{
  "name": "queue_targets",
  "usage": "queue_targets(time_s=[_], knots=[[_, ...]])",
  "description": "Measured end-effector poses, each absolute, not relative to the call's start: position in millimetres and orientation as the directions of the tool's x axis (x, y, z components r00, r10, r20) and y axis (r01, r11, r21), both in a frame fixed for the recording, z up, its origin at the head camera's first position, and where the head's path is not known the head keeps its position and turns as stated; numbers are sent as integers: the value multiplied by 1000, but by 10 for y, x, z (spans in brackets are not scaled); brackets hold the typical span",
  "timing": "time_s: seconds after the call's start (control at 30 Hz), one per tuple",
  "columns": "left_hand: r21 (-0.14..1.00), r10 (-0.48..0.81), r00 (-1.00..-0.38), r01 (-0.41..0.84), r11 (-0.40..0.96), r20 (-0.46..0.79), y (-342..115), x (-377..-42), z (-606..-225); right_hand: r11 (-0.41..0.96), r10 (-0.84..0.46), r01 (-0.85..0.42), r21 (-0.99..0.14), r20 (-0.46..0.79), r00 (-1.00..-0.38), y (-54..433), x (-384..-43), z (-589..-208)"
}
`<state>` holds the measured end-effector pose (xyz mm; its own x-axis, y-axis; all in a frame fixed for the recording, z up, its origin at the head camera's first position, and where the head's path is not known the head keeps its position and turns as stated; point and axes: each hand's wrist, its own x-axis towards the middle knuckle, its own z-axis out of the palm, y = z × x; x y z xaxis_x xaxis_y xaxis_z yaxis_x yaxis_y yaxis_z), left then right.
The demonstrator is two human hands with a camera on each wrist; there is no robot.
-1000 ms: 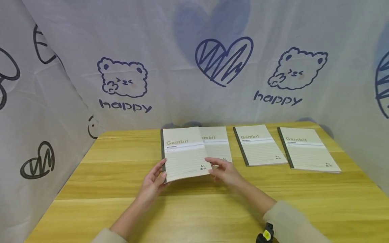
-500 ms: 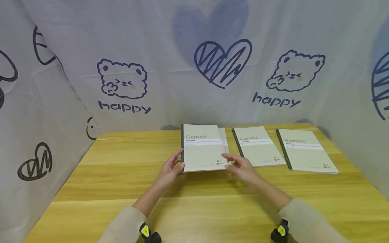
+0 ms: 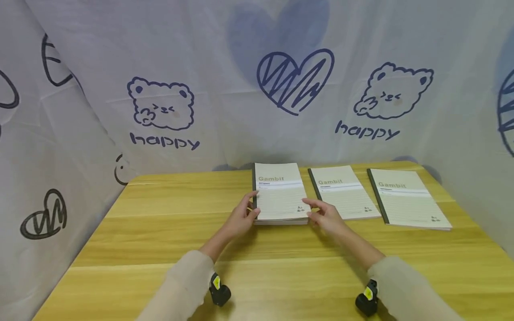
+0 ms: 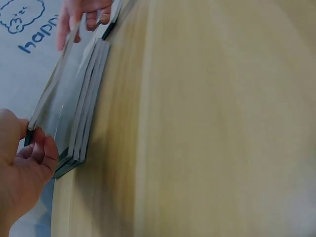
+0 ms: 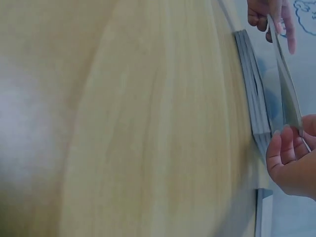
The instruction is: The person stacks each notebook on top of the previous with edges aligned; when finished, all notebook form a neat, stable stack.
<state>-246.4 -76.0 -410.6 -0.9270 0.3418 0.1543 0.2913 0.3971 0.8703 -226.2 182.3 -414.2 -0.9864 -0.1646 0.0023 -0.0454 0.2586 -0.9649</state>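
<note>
A cream notebook (image 3: 279, 196) with a dark spine and "Gambit" on its cover is held level by both hands. My left hand (image 3: 241, 217) pinches its spine side near the lower corner, and my right hand (image 3: 328, 217) pinches the opposite side. Directly below lies a stack of notebooks (image 3: 277, 222), mostly covered in the head view. Both wrist views show a gap between the held notebook (image 4: 53, 84) and the stack (image 5: 254, 89). Thumb and curled fingertips of the left hand (image 4: 27, 177) close on the edge; likewise the right hand (image 5: 294, 160).
To the right lie two more spots of matching notebooks: a middle notebook (image 3: 343, 191) beside the stack and a far-right notebook (image 3: 407, 198). They rest on a wooden table (image 3: 168, 232). A printed cloth (image 3: 225, 111) hangs behind the table's back edge.
Both hands have carried the notebook rightward until it lies over the stack, which showed beside it earlier. The two notebooks on the right have stayed put.
</note>
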Motion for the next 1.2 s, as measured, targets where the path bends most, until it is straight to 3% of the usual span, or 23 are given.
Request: queue_targets(time_s=[0.17,0.37,0.57,0.77,1.2], knots=[[871,304,-944,251,422,125,-725,-2534,-4137,261,-129,-11,-965,-24,-991,1805,-2347,-4231],[883,235,-969,173,436,73,-737,-2516,-4224,315,-150,-59,-947,12,-989,1750,-2348,-4294],[751,298,-942,310,583,157,-733,-2546,-4259,381,-177,-146,-913,83,-981,1739,-2364,-4334],[668,361,-906,411,620,222,-725,-2620,-4291,411,-159,-149,-899,90,-983,1748,-2376,-4335],[613,375,-892,446,652,250,-755,-2676,-4279,488,-183,-223,-844,151,-971,1743,-2401,-4340]])
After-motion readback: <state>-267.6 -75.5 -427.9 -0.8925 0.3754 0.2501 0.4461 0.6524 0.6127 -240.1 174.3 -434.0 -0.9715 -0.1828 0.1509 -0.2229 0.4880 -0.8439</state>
